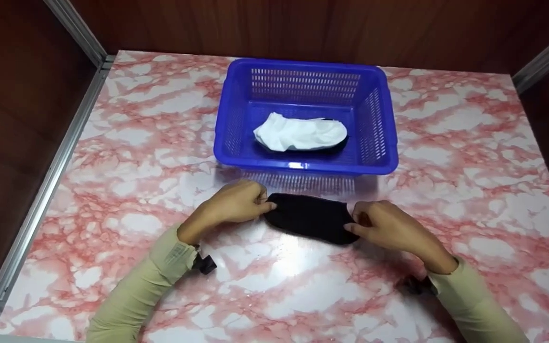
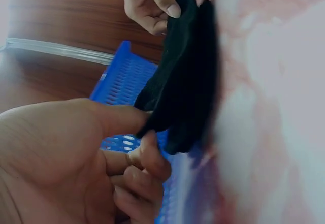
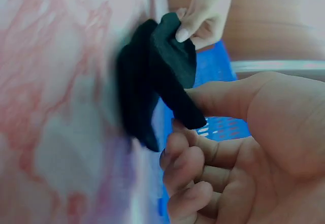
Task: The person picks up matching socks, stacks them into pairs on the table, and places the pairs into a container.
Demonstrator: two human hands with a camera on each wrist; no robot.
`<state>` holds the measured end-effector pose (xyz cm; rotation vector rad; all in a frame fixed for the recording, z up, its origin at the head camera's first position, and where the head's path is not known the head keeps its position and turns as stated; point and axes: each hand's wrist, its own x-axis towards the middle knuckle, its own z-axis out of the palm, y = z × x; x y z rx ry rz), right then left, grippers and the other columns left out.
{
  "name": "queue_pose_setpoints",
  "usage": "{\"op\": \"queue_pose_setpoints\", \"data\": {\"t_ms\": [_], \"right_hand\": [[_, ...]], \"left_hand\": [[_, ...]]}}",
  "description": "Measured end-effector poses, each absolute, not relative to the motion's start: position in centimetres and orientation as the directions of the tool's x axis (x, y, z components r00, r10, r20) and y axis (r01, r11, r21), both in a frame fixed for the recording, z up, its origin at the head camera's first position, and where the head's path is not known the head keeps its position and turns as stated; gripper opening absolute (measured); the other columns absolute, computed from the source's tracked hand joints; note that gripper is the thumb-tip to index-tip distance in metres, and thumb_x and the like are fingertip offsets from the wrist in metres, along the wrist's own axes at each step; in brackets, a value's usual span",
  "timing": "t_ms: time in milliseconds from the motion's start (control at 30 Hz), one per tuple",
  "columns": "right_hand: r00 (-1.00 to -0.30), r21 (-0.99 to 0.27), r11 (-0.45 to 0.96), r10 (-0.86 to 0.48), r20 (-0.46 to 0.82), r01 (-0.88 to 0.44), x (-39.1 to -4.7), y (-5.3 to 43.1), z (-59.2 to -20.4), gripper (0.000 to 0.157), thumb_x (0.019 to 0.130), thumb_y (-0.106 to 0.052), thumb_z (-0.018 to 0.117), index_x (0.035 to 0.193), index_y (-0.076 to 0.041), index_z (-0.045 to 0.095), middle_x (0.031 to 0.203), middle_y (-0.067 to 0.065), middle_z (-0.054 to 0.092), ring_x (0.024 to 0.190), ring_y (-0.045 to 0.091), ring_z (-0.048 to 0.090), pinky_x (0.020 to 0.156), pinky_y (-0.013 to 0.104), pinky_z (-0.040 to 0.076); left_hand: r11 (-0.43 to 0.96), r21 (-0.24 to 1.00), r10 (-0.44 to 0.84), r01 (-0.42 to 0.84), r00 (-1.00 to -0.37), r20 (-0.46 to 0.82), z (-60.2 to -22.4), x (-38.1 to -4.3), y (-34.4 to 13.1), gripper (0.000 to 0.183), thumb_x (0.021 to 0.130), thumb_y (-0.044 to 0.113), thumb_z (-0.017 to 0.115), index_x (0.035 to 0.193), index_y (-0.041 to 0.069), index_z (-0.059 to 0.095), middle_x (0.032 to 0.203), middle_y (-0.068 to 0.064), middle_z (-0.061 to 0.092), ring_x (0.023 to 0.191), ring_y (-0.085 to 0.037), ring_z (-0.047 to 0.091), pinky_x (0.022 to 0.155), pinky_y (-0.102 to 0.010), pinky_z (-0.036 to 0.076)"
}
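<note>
A black sock is stretched sideways between the two hands, in front of the basket. Its left end is pinched between thumb and fingers of my left hand. At the opposite end, my right hand pinches the edge in the same way. Both wrist views show the black cloth hanging in two layers close over the table, with the lower layer partly behind the upper one. Inside the blue basket lies a white sock, with dark cloth showing beneath it.
The plastic basket has slotted walls and stands at the back middle of the red-and-white marbled table. Brown wooden panels rise behind and at both sides. A metal rail runs along the table's left edge.
</note>
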<state>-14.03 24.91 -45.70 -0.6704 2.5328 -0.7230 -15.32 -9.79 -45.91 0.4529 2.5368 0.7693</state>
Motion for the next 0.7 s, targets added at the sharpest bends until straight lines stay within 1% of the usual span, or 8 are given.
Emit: {"op": "queue_pose_setpoints", "data": {"t_ms": [67, 133, 200, 300, 333, 533, 633, 700], "right_hand": [[-0.79, -0.572, 0.755, -0.546, -0.28, -0.319, -14.2, 25.0, -46.2, 0.021, 0.097, -0.025, 0.075, 0.086, -0.012, 0.063, 0.07, -0.008, 0.056, 0.062, 0.006, 0.049, 0.058, 0.022, 0.041], [-0.792, -0.574, 0.764, -0.531, -0.301, -0.295, -14.3, 25.0, -46.5, 0.022, 0.098, -0.03, 0.074, 0.091, -0.011, 0.065, 0.074, -0.006, 0.062, 0.065, 0.007, 0.052, 0.06, 0.023, 0.044], [-0.81, -0.561, 0.785, -0.495, -0.315, -0.262, -14.4, 24.9, -46.6, 0.028, 0.099, -0.038, 0.072, 0.094, -0.011, 0.066, 0.078, -0.004, 0.065, 0.067, 0.009, 0.055, 0.062, 0.024, 0.047], [-0.85, -0.537, 0.812, -0.434, -0.298, -0.227, -14.3, 24.6, -46.6, 0.037, 0.1, -0.049, 0.068, 0.094, -0.012, 0.065, 0.079, -0.002, 0.065, 0.067, 0.011, 0.056, 0.061, 0.028, 0.047], [-0.863, -0.526, 0.822, -0.415, -0.288, -0.22, -14.2, 24.4, -46.7, 0.039, 0.1, -0.05, 0.068, 0.094, -0.012, 0.065, 0.079, -0.001, 0.064, 0.067, 0.012, 0.055, 0.061, 0.028, 0.047], [-0.888, -0.505, 0.823, -0.409, -0.209, -0.26, -13.5, 23.4, -47.6, 0.028, 0.097, -0.034, 0.075, 0.092, -0.01, 0.061, 0.09, 0.002, 0.058, 0.076, 0.016, 0.054, 0.068, 0.031, 0.045], [-0.888, -0.56, 0.783, -0.427, -0.169, -0.27, -13.3, 23.1, -47.5, 0.022, 0.095, -0.023, 0.077, 0.091, -0.01, 0.059, 0.089, 0.003, 0.059, 0.077, 0.015, 0.055, 0.068, 0.029, 0.045], [-0.893, -0.624, 0.741, -0.424, -0.15, -0.248, -13.4, 23.0, -47.3, 0.02, 0.094, -0.017, 0.077, 0.093, -0.01, 0.058, 0.086, 0.002, 0.062, 0.076, 0.015, 0.057, 0.067, 0.027, 0.047]], "left_hand": [[0.806, 0.56, 0.417, 0.191, -0.855, -0.309, -46.4, -15.4, -9.5, 0.045, 0.1, 0.039, 0.07, 0.062, 0.024, 0.05, 0.061, 0.01, 0.048, 0.058, -0.009, 0.046, 0.057, -0.028, 0.038], [0.82, 0.539, 0.403, 0.193, -0.863, -0.304, -46.8, -15.5, -9.3, 0.037, 0.099, 0.042, 0.07, 0.072, 0.021, 0.057, 0.068, 0.008, 0.052, 0.063, -0.012, 0.049, 0.06, -0.029, 0.04], [0.829, 0.529, 0.385, 0.182, -0.871, -0.305, -46.9, -15.4, -9.1, 0.034, 0.099, 0.047, 0.069, 0.088, 0.015, 0.065, 0.078, 0.003, 0.059, 0.07, -0.016, 0.054, 0.065, -0.032, 0.047], [0.831, 0.536, 0.359, 0.15, -0.88, -0.31, -46.9, -15.3, -8.9, 0.047, 0.099, 0.051, 0.069, 0.119, 0.009, 0.065, 0.1, -0.003, 0.067, 0.084, -0.02, 0.059, 0.079, -0.037, 0.053], [0.824, 0.548, 0.359, 0.143, -0.88, -0.31, -46.9, -15.3, -8.8, 0.048, 0.098, 0.05, 0.069, 0.122, 0.009, 0.065, 0.101, -0.005, 0.068, 0.084, -0.02, 0.059, 0.08, -0.039, 0.053], [0.744, 0.649, 0.427, 0.159, -0.86, -0.279, -47.2, -15.6, -8.4, 0.026, 0.097, 0.03, 0.074, 0.11, 0.008, 0.068, 0.079, 0.001, 0.058, 0.072, -0.013, 0.055, 0.071, -0.032, 0.046], [0.672, 0.732, 0.446, 0.112, -0.851, -0.278, -47.3, -15.6, -8.4, 0.02, 0.096, 0.02, 0.074, 0.109, 0.008, 0.065, 0.08, 0.0, 0.061, 0.064, -0.013, 0.061, 0.067, -0.031, 0.051], [0.639, 0.764, 0.44, 0.085, -0.855, -0.273, -47.2, -15.7, -8.4, 0.022, 0.096, 0.016, 0.073, 0.114, 0.008, 0.064, 0.088, -0.004, 0.066, 0.064, -0.015, 0.065, 0.072, -0.033, 0.056]]}}
